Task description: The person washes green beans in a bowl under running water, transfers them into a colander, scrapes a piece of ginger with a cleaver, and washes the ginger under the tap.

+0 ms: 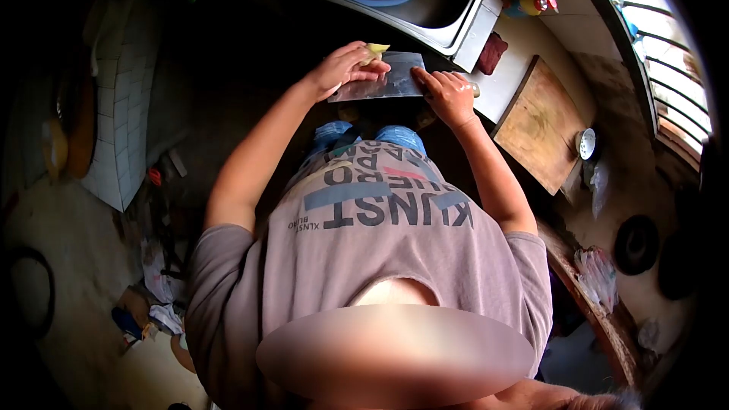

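A pale yellow-green piece [376, 50], perhaps a vegetable, is in the fingers of my left hand [348, 70], over the left part of a wide metal blade. That blade belongs to a cleaver [395, 85], lying roughly level above my knees. My right hand [449, 95] is wrapped round the cleaver's handle, with fingers near the blade's right edge. The handle's end pokes out to the right of this hand. Some of the left fingertips are hard to make out against the piece.
Ahead is a metal sink [448, 34] with a blue-rimmed basin [364, 1]. A wooden board [541, 125] leans at the right, by a small white bowl [585, 143] and a dark red cloth [492, 53]. A tiled block [118, 129] stands left; plastic bags [596, 277] lie lower right.
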{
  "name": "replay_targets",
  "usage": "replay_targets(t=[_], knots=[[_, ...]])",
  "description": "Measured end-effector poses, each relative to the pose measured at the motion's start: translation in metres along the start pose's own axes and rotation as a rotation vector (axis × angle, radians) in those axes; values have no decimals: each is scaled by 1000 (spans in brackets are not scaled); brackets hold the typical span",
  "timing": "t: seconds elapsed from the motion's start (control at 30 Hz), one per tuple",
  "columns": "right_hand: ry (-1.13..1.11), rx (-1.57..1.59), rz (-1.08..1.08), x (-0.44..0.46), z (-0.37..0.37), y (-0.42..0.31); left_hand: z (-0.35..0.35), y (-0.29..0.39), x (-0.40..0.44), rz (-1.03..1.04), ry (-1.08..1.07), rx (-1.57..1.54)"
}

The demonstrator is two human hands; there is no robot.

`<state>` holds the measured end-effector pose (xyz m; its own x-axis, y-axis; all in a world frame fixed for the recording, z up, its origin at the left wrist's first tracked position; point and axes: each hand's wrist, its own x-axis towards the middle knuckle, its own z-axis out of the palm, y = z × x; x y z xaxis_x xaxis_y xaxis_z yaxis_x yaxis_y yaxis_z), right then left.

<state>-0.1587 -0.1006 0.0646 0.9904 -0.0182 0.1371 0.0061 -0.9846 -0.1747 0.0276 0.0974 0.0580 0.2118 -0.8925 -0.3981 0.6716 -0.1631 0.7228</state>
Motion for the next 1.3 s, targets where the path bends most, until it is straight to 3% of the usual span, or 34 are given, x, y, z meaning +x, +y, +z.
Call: replay_targets(t=[0.1,0.17,0.3,0.4,0.57,0.63,0.83,0.97,1.03,1.1,1.17,1.23,1.27,1.3], knots=[[-21,-36,-23,-8,6,5,-21,-24,49,119,83,207],[7,-41,-4,-12,3,0,-37,-25,73,144,206,517],[123,-8,131,-41,7,-1,-50,-17,78,195,255,244],[135,44,406,-95,10,5,-48,-9,58,178,308,189],[414,322,1234,-184,21,11,-60,-23,36,131,318,29],[525,201,1272,-212,36,32,-64,-28,33,115,358,-37],[299,58,1770,-277,74,124,-76,-23,39,150,432,-247],[327,167,1774,-307,115,183,-76,1,43,157,497,-236],[186,125,1792,-300,120,199,-77,11,50,171,511,-247],[196,197,1820,-287,124,208,-72,24,58,141,520,-272],[524,280,1909,-258,114,216,-71,31,73,123,477,-324],[724,155,1387,-218,106,229,-73,37,92,134,392,-394],[868,451,1313,-171,92,226,-71,43,102,120,390,-417],[868,750,1295,-117,66,214,-68,49,112,102,386,-438]])
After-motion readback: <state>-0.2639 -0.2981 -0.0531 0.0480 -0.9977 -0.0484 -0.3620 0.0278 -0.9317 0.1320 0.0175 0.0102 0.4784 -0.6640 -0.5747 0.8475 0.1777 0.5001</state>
